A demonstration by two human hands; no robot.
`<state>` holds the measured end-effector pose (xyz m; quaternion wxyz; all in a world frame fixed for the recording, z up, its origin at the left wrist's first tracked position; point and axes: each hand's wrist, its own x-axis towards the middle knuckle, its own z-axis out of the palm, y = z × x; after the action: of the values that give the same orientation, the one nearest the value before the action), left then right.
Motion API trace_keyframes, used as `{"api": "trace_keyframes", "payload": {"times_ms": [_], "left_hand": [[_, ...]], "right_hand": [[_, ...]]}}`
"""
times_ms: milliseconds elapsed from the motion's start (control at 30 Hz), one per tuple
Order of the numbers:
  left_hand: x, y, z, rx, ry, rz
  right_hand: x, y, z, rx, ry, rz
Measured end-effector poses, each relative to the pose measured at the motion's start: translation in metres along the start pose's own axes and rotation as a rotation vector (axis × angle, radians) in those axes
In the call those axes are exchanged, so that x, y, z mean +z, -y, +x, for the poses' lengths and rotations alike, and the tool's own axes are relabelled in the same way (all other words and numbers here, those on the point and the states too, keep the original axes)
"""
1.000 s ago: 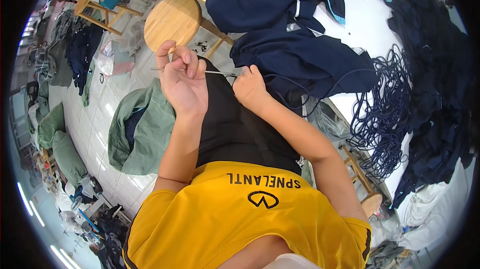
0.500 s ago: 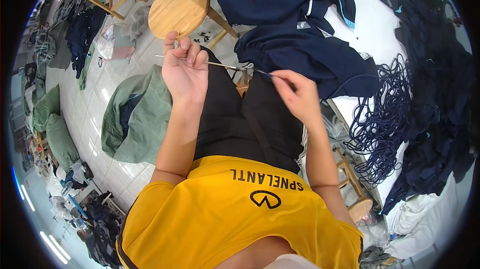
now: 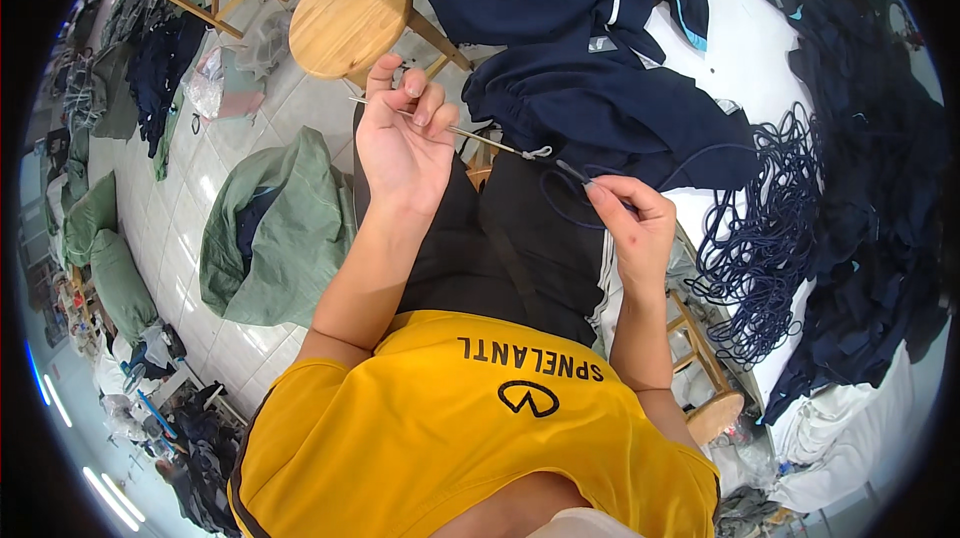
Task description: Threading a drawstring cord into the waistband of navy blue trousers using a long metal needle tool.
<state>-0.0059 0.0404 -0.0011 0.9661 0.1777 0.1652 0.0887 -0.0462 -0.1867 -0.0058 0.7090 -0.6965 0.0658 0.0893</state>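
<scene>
My left hand (image 3: pixel 405 143), palm up with curled fingers, holds a thin metal rod (image 3: pixel 490 144) that slants down to the right. A small pale loop (image 3: pixel 540 152) sits at the rod's right end. Between thumb and fingertips, my right hand (image 3: pixel 640 223) pinches a dark navy cord (image 3: pixel 570 170) near its tip. That tip points up at the loop, with a small gap between them. Behind it the cord bends in a loose curve over my black trousers. A gathered navy garment (image 3: pixel 600 118) lies just beyond both hands, on the edge of the white table.
A tangled heap of navy cords (image 3: pixel 755 238) hangs over the white table (image 3: pixel 690 68) at right, beside piled dark fabric (image 3: pixel 870 138). Ahead stands a round wooden stool (image 3: pixel 350 18). A green cloth sack (image 3: pixel 300 238) rests on the tiled floor to my left.
Both hands have shifted right, carrying the rod and the cord. My right hand has also dropped slightly and turned, and the cord's tip and its loose curve now show more plainly.
</scene>
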Motion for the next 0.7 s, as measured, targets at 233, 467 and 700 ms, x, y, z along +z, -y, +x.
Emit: {"api": "trace_keyframes", "payload": {"times_ms": [233,467,700], "left_hand": [[0.006,0.000,-0.004,-0.008,0.010,-0.013],[0.009,0.006,-0.008,-0.041,0.048,-0.017],[0.015,0.019,-0.020,-0.094,0.123,0.053]], "right_hand": [[0.007,0.003,0.007,0.031,0.012,0.016],[0.013,-0.005,0.014,0.024,0.091,0.008],[0.016,-0.004,0.013,0.318,0.356,0.152]]}}
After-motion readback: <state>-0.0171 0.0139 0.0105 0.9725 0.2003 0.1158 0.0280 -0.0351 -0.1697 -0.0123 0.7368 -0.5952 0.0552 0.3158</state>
